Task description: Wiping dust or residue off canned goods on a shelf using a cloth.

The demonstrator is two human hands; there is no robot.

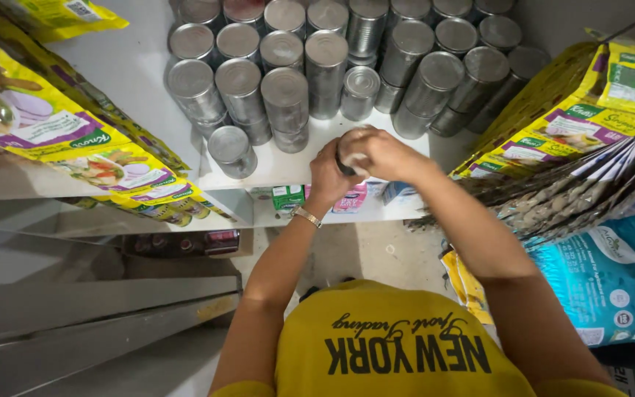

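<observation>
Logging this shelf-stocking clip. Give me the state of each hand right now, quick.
Left hand: closed around the side of a silver can at the shelf edge.
Right hand: closed over the same can from the other side.

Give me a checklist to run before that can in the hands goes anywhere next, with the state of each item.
1. Both hands on the can: ok; left hand and right hand wrap it.
2. Can over the shelf, not past its edge: ok.
3. Free shelf spot beside the stacked cans: ok, bare white surface in front.
4. Stacked cans upright and steady: cannot tell, the view is steep.
5. Foil pouches clear of the right forearm: not ok, they fan out close beside it.
6. Can's lid state: cannot tell, fingers cover it.
</observation>
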